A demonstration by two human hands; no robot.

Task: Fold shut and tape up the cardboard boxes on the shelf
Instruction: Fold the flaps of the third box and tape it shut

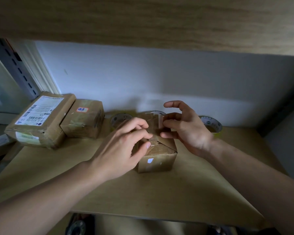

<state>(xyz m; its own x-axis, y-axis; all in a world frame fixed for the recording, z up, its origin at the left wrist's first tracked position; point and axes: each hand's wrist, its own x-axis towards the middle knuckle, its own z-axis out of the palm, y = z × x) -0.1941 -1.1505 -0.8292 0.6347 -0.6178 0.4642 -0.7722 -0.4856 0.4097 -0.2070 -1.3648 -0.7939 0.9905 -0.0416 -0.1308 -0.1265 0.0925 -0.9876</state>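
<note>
Cardboard, brown and creased, makes up the small box (157, 157) at the middle of the wooden shelf (159, 192), seen from the head camera. Its top flaps are partly folded, and one far flap (153, 122) stands up, with strips of old tape on it.

The left hand (124, 143) lies over the near left part of the top, fingers curled, fingertips pressing on the folded flaps at the taped seam. The right hand (185, 126) is at the far right of the box, thumb raised and apart, fingers bent against the upright flap; whether it pinches the flap or only touches it cannot be told.

Behind the box stand tape rolls: one (120, 120) just left of it, one (210, 124) to the right behind the right hand.

At the far left of the shelf two taped boxes sit touching: a labelled parcel (39, 119) and a smaller box (83, 118) with a red-edged sticker.
</note>
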